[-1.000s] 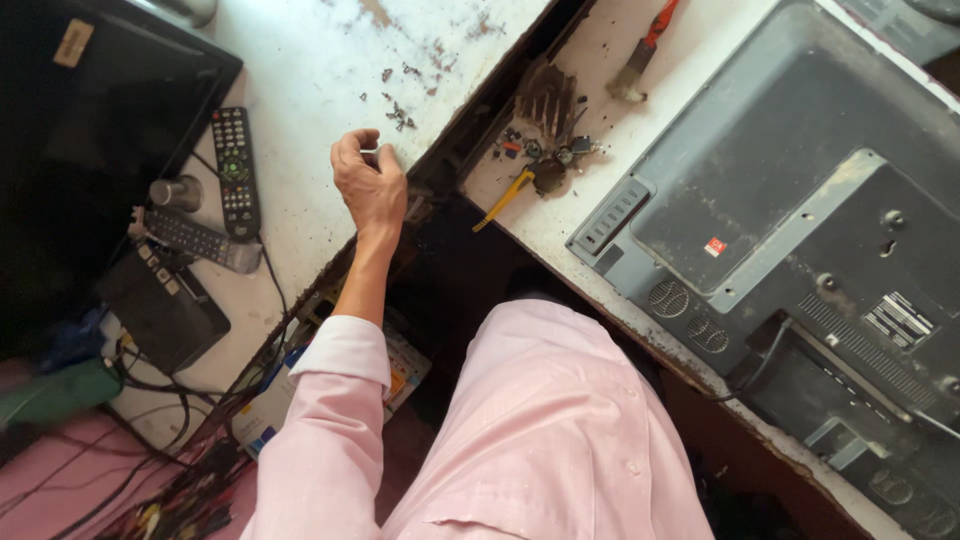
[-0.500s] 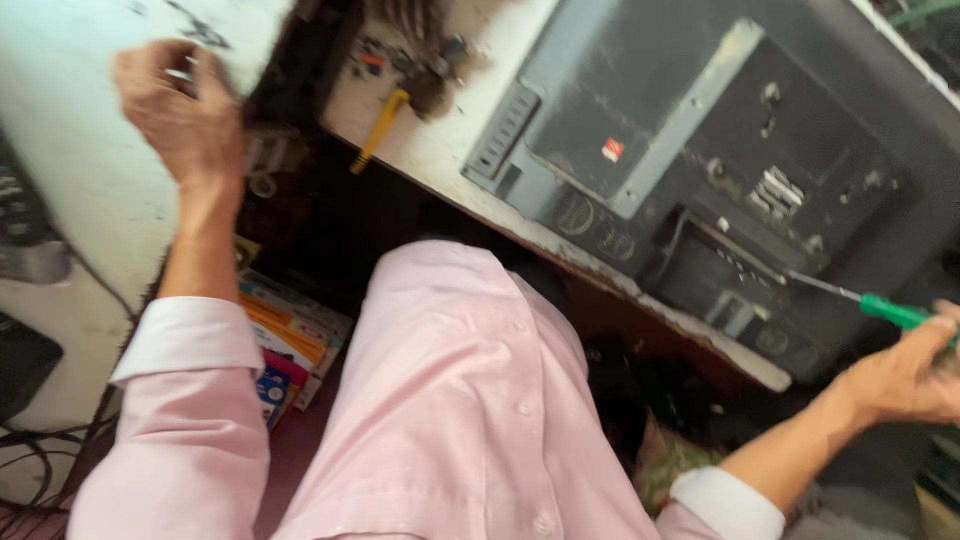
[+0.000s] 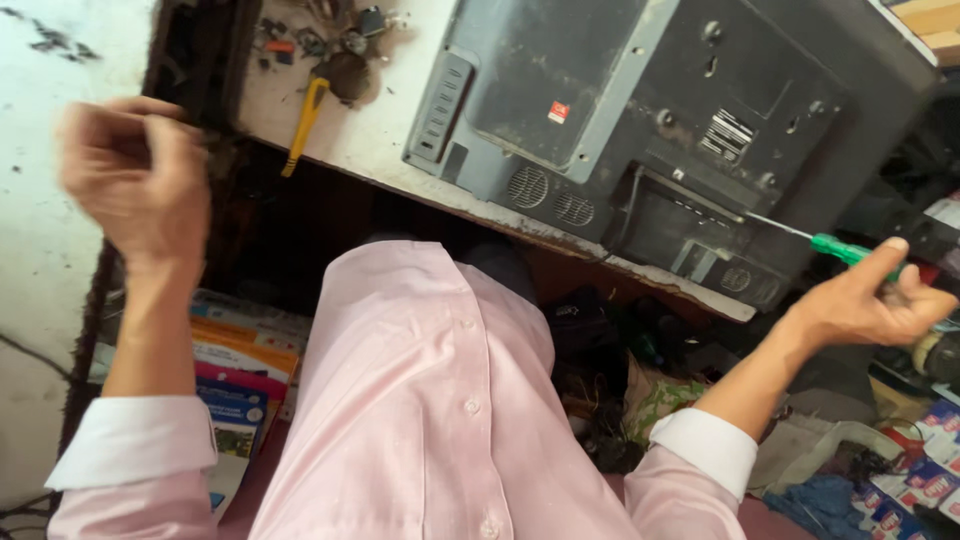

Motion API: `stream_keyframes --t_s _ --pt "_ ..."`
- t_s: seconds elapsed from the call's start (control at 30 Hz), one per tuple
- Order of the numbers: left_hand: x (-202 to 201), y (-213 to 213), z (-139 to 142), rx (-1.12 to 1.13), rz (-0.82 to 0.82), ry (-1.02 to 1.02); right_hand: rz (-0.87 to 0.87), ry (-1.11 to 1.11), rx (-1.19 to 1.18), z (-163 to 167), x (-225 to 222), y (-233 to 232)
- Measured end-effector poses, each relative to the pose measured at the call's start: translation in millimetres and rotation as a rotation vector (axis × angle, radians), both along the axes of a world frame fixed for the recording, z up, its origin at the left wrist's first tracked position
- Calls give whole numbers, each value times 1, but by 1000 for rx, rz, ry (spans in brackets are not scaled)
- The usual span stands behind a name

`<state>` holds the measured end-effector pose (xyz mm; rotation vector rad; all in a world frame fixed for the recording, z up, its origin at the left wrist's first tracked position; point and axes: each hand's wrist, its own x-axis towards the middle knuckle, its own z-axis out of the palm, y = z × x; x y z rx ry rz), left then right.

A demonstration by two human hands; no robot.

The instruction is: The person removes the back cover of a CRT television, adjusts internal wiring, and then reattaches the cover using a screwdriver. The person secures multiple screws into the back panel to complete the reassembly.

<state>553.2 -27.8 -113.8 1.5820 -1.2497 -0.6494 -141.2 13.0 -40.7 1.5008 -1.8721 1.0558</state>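
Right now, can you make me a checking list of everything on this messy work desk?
Surface: worn white bench, chipped and stained.
Job's things: grey television lying screen-down, back panel up; green-handled screwdriver, tip at the panel's lower edge.
Clutter: small dark parts and a yellow-handled tool on the bench; colourful boxes stacked below.
Hands: right hand holds the screwdriver; left hand raised, curled and blurred, contents unclear.
Cables: a thin dark one at the left edge.
Surroundings: bags and packets on the floor, right.
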Motion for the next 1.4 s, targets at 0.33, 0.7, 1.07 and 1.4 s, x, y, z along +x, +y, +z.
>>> stream_keyframes --t_s 0.33,0.7,1.07,1.4 --pt "-155 27 -10 452 -149 1016 289 -463 154 14 61 5" --pt "-249 60 -20 667 -318 1520 836 -867 382 14 240 25" --pt "-254 78 -34 743 -80 1639 871 -805 408 4 261 23" --pt "-242 66 -29 693 -22 1615 948 -690 433 16 283 8"
